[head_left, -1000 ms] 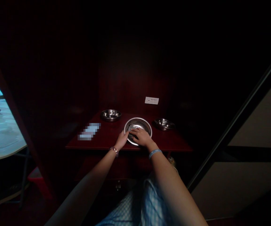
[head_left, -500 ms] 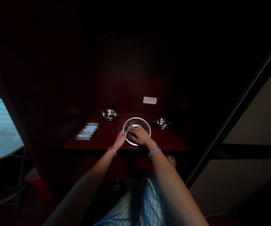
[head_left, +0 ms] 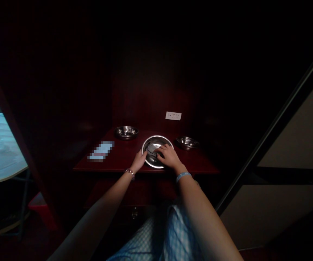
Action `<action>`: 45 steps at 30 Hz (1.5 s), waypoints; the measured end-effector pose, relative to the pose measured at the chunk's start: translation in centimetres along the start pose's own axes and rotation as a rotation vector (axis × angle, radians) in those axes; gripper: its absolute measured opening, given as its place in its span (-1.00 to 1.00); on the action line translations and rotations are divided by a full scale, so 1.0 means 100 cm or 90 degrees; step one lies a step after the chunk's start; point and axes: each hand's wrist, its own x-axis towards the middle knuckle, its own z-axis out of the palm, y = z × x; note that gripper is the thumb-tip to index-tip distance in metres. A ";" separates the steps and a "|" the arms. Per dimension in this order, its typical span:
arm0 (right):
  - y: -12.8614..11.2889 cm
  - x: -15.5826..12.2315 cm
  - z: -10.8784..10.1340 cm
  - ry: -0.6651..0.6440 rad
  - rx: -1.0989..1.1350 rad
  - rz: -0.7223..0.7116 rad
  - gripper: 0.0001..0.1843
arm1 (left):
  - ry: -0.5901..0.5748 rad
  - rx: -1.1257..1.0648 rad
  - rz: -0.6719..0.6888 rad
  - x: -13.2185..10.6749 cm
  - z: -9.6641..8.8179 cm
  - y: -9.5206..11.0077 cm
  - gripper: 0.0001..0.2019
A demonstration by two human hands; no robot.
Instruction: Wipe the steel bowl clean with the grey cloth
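Observation:
A shiny steel bowl (head_left: 159,165) is tipped toward me near the front edge of the dark red shelf (head_left: 123,159). My left hand (head_left: 139,160) grips its left rim, thumb over the edge. Inside the bowl, against its left side, lies a grey, rough-looking pad (head_left: 152,148); whether it is cloth or scouring mesh I cannot tell. My right hand (head_left: 169,156) reaches over the bowl's right rim, with bent fingers closed at the pad's right edge.
Two more steel bowls stand on the shelf, one at the back left (head_left: 126,133) and one at the right (head_left: 187,143). A blurred-out pale item (head_left: 101,150) lies at the left. A white socket plate (head_left: 173,115) is on the back panel. Further left are a pale table (head_left: 4,152) and a red bin (head_left: 42,208).
My right hand has shifted to the right inside the bowl, uncovering more of the grey pad. My left hand still holds the rim in the same place.

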 end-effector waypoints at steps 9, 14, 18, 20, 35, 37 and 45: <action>-0.005 0.007 0.009 -0.005 -0.001 -0.040 -0.66 | -0.001 0.024 0.006 -0.001 -0.001 0.001 -0.71; -0.005 0.009 0.016 -0.010 -0.002 -0.057 -0.66 | -0.006 0.032 0.006 -0.001 -0.001 0.000 -0.71; -0.007 0.010 0.019 -0.019 -0.002 -0.075 -0.63 | -0.005 0.038 0.012 0.001 -0.001 -0.001 -0.69; -0.008 0.010 0.019 -0.022 -0.003 -0.082 -0.62 | 0.001 0.039 0.012 0.001 -0.001 -0.001 -0.70; -0.007 0.007 0.024 -0.026 -0.071 -0.095 -0.51 | -0.014 -0.053 0.029 0.003 0.001 -0.010 -0.61; -0.008 0.008 0.027 -0.013 -0.092 -0.064 -0.52 | -0.009 -0.068 0.029 0.004 0.002 -0.012 -0.59; -0.009 0.010 0.029 0.036 -0.130 0.087 -0.50 | -0.017 -0.056 0.014 0.005 0.002 -0.013 -0.61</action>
